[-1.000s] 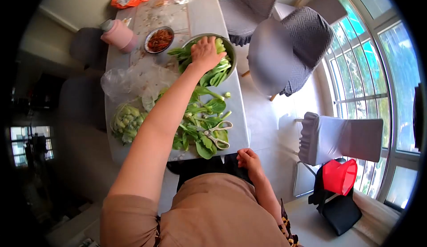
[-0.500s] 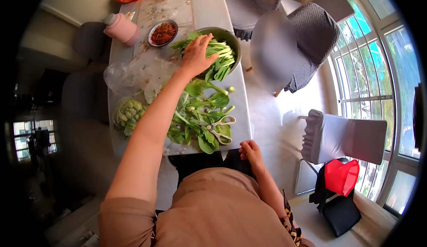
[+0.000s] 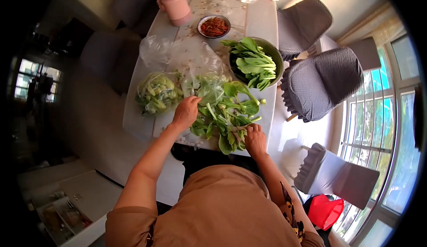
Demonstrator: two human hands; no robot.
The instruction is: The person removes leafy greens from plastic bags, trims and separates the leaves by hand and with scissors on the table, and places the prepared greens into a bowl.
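Note:
My left hand (image 3: 186,112) is at the left edge of a pile of leafy greens (image 3: 225,113), beside a clear plastic bag (image 3: 202,62). Its fingers are stretched forward, with nothing visibly held. At the right side of the pile, the fingers of my right hand (image 3: 255,140) are bent around the scissors (image 3: 239,129), which are mostly hidden by the hand and leaves. Beyond the pile, a green basin (image 3: 276,56) holds a bunch of green stalks and leaves (image 3: 255,64). A bagged bundle of greens (image 3: 156,92) lies to the left.
A bowl of reddish-brown food (image 3: 214,26) and a pink jug (image 3: 176,8) stand farther back on the table (image 3: 261,13). Grey covered chairs (image 3: 322,80) line the right side near the windows. A red bag (image 3: 326,211) is at the lower right.
My left hand has come back from the basin to the pile's left edge. My right hand has moved up from the table's front edge onto the scissors. The view has shifted left.

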